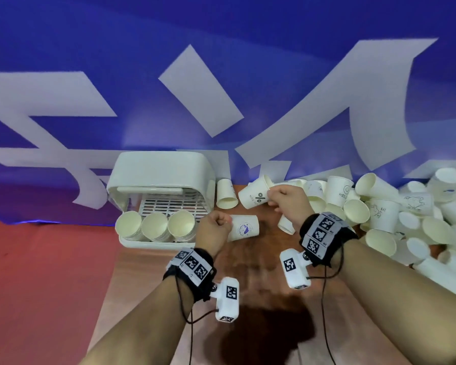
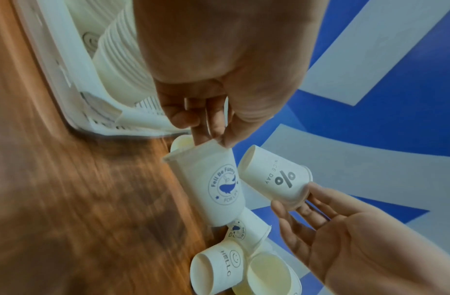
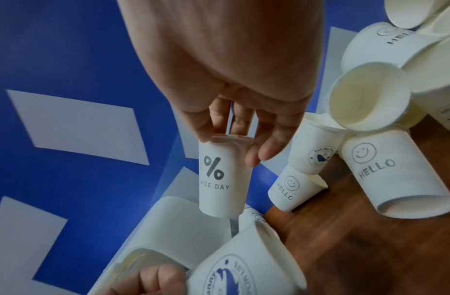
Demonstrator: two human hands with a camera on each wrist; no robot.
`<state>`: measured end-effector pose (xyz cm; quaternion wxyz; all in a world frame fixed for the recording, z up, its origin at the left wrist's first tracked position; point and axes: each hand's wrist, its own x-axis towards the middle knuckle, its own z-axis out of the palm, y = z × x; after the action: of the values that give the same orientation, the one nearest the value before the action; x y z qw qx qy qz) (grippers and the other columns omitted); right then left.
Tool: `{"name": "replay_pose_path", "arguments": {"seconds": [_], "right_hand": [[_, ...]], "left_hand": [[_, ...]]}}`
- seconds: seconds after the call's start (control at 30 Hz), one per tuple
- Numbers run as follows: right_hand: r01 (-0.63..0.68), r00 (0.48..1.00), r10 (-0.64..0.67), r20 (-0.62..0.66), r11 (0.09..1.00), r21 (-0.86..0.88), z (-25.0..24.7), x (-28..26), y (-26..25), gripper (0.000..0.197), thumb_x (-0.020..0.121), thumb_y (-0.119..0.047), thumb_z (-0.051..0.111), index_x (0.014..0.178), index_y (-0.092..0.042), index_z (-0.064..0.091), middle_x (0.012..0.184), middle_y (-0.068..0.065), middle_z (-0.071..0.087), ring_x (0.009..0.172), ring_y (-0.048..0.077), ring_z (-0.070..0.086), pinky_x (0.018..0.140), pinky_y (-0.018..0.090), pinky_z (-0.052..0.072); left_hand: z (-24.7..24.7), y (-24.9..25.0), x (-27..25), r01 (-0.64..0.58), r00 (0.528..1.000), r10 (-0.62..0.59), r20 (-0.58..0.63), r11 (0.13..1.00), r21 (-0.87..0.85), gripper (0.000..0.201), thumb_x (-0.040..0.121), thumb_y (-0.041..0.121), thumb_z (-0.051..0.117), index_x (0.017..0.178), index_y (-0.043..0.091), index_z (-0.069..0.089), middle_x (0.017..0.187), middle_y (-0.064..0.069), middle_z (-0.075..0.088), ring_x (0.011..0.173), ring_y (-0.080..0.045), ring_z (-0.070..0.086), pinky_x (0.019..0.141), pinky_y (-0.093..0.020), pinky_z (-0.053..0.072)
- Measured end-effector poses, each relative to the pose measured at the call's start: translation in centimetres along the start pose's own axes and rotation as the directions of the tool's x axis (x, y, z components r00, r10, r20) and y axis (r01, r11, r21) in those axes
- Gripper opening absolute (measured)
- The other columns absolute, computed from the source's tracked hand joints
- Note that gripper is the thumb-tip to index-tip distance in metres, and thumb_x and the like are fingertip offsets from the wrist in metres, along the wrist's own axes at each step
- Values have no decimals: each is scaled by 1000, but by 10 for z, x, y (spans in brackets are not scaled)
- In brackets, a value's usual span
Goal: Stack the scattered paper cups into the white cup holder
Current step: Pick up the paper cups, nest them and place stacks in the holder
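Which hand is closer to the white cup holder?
Left. The left hand holds a cup right beside the cup holder; the right hand is farther off toward the pile.

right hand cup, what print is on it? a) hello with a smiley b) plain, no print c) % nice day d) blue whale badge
c: the right hand pinches the base end of a cup printed with % and NICE DAY, while the blue whale cup is in the left hand.
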<state>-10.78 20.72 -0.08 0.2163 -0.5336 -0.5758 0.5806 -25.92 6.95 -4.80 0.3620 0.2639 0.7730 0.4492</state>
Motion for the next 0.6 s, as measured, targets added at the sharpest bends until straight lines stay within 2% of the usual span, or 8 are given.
{"name": "replay_pose_path", "arguments": {"seconds": [0.07, 0.17, 0.23, 0.3, 0.37, 0.43, 0.5, 0.6], "right_hand": [[43, 999, -42, 10, 999, -19, 3, -8, -7, 13, 90, -18, 62, 80, -19, 70, 84, 10, 69, 76, 16, 60, 69, 29, 48], [104, 995, -104, 11, 993, -46, 12, -19, -15, 15, 89, -22, 62, 80, -16, 72, 79, 3, 70, 78, 14, 62, 76, 32, 51], [137, 990, -135, 30, 987, -82, 23, -26, -19, 20, 89, -27, 63, 80, -10, 72, 80, 6, 70, 78, 14, 61, 81, 38, 53], [170, 985, -164, 60, 978, -121, 38, -31, -22, 29, 87, -34, 63, 79, -7, 70, 85, 12, 70, 76, 15, 60, 84, 46, 52], [205, 977, -192, 96, 967, -149, 55, -36, -27, 31, 88, -37, 62, 77, -9, 69, 83, 12, 70, 73, 17, 60, 84, 48, 52], [245, 965, -223, 137, 954, -172, 74, -43, -35, 32, 88, -38, 61, 75, -10, 69, 81, 13, 69, 73, 24, 62, 83, 50, 53], [287, 948, -248, 199, 937, -201, 95, -52, -45, 32, 90, -37, 61, 74, -11, 69, 79, 12, 69, 79, 28, 64, 81, 47, 54], [344, 917, -274, 291, 911, -225, 124, -66, -56, 25, 91, -34, 62, 71, -22, 70, 76, -4, 70, 76, 13, 63, 76, 33, 50]], "left_hand": [[-15, 3, -4, -32, 999, 32, 0, 999, 25, 22, 79, 2, 63, 72, 22, 63, 70, 4, 62, 66, -14, 56, 69, -31, 47], [-43, 4, -11, -70, 998, 70, 0, 996, 59, 22, 78, 4, 61, 82, 26, 62, 74, 5, 59, 70, -20, 58, 73, -41, 52], [-65, 4, -19, -71, 997, 72, -14, 996, 54, 24, 77, 8, 60, 90, 28, 61, 79, 4, 57, 73, -27, 63, 67, -46, 56], [-88, 1, -26, -73, 995, 78, -58, 995, 73, 26, 77, 6, 59, 94, 27, 61, 81, 3, 57, 73, -26, 63, 64, -46, 57], [-113, -2, -32, -83, 989, 92, -115, 993, 81, 25, 75, 9, 60, 93, 26, 62, 79, 3, 59, 72, -25, 63, 67, -49, 57], [-137, -7, -37, -95, 981, 106, -160, 993, 73, 22, 73, 13, 62, 90, 26, 63, 74, 1, 60, 70, -26, 62, 72, -52, 56], [-161, -11, -42, -85, 974, 100, -203, 993, 79, 20, 76, 9, 64, 89, 24, 64, 72, 1, 63, 69, -21, 62, 76, -49, 56], [-196, -16, -48, -94, 955, 119, -270, 990, 106, 16, 74, 11, 65, 83, 24, 67, 71, 3, 69, 71, -17, 66, 75, -38, 56]]}}
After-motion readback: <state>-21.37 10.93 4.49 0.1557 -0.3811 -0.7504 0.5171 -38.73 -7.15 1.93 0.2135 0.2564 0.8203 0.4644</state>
